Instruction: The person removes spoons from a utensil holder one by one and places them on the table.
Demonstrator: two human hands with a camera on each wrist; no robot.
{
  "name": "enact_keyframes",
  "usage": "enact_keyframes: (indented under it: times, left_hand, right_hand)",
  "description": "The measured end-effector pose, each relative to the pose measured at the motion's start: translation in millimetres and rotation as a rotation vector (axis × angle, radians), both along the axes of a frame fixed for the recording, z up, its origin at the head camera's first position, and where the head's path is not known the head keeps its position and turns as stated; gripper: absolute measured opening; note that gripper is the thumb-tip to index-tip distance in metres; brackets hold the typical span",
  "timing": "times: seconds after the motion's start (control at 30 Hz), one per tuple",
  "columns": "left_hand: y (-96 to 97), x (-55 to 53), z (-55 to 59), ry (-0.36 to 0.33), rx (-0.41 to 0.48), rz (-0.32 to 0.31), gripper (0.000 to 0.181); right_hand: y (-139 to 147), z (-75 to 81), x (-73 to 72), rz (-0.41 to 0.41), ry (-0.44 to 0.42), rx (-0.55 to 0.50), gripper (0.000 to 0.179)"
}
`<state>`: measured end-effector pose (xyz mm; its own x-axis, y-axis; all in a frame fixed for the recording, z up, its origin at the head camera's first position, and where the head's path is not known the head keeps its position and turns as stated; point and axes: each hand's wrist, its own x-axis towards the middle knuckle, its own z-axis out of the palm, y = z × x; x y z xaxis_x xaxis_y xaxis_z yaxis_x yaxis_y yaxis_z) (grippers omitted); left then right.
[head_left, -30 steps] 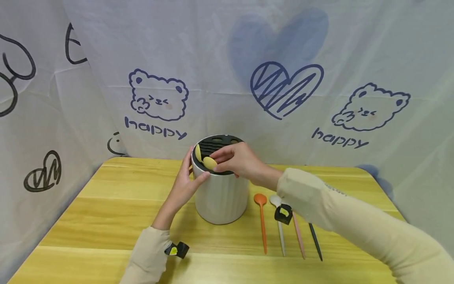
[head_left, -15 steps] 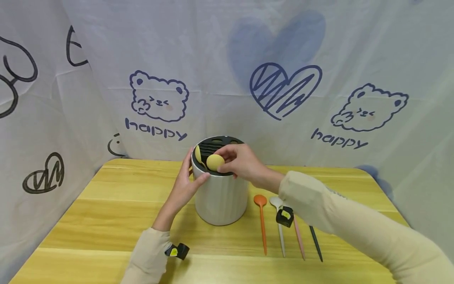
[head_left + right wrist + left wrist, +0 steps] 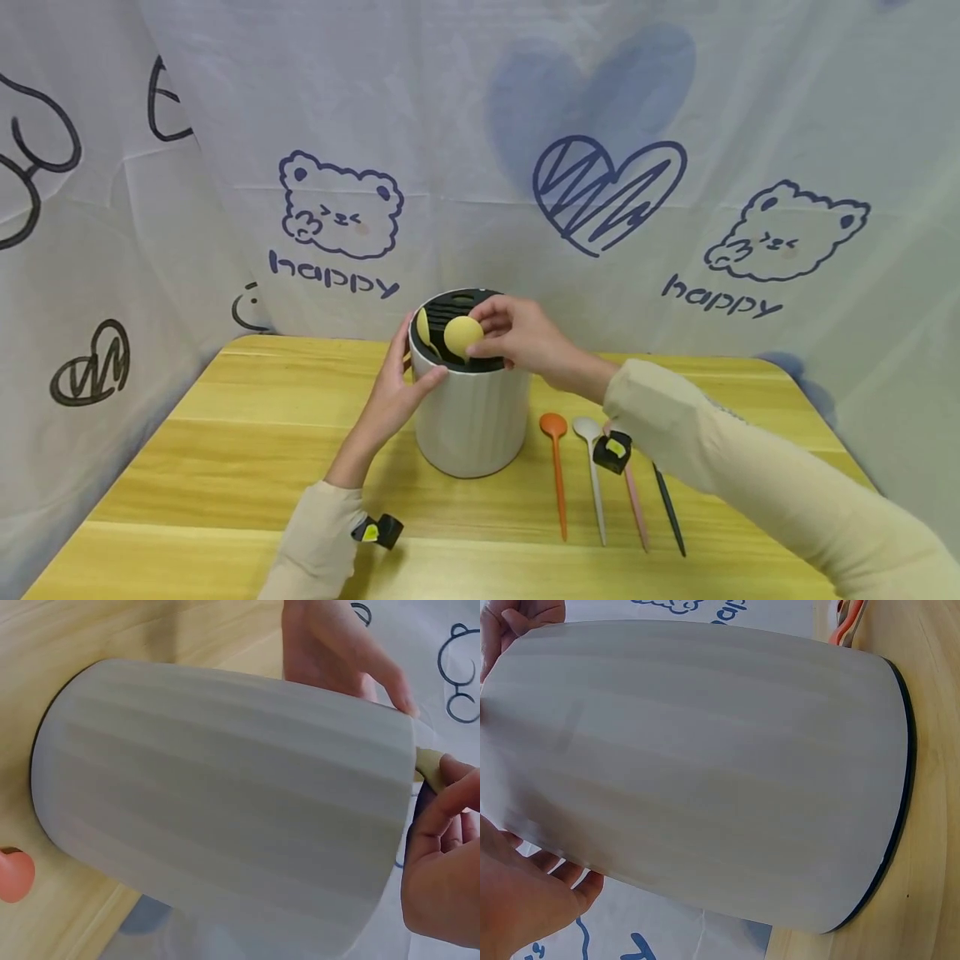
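A white ribbed utensil holder (image 3: 471, 421) with a black slotted top stands upright on the table. My left hand (image 3: 390, 392) grips its left side near the rim, thumb in front and fingers round the far side. With thumb and fingers, my right hand (image 3: 525, 337) pinches a yellow spoon (image 3: 463, 337) by its round head, just above the top. The lower part of that spoon is hidden. Left of it, a second yellow spoon (image 3: 423, 327) sits in the holder at the rim, seen nearly edge-on. In the right wrist view, the right fingers hold a yellow edge (image 3: 431, 765) at the rim.
Right of the holder, an orange spoon (image 3: 553, 425), a white spoon (image 3: 587, 428), a pink handle (image 3: 636, 508) and a black handle (image 3: 669, 512) lie side by side on the wooden table (image 3: 225, 467). A printed white curtain (image 3: 465, 167) hangs behind the table.
The pinched yellow spoon's head has moved right, away from the other yellow spoon, and turned to show a rounder face. My right hand moved with it. My left hand keeps its grip on the holder.
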<state>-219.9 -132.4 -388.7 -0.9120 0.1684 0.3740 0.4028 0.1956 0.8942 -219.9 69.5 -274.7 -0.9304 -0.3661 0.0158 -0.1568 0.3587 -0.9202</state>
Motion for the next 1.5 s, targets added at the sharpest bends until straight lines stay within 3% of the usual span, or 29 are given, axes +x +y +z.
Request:
enact_keyframes:
  times: [0.27,0.53,1.17,1.5]
  left_hand:
    - [1.4,-0.3,1.3,-0.006,-0.008,0.008,0.087]
    - [1.9,-1.3,0.3,0.005,-0.007,0.010,0.088]
    - [0.9,-0.5,-1.7,0.009,-0.012,0.018,0.087]
    - [0.1,-0.1,-3.5,0.017,-0.008,0.018,0.087]
  right_hand:
    - [10.8,11.7,-4.7,-0.040,0.067,-0.122,0.033]
    - [20.6,25.5,-4.7,-0.068,0.118,-0.170,0.035]
    - [34.9,52.3,2.6,-0.025,0.286,-0.245,0.035]
    - [39.7,74.9,6.3,-0.018,0.356,-0.289,0.032]
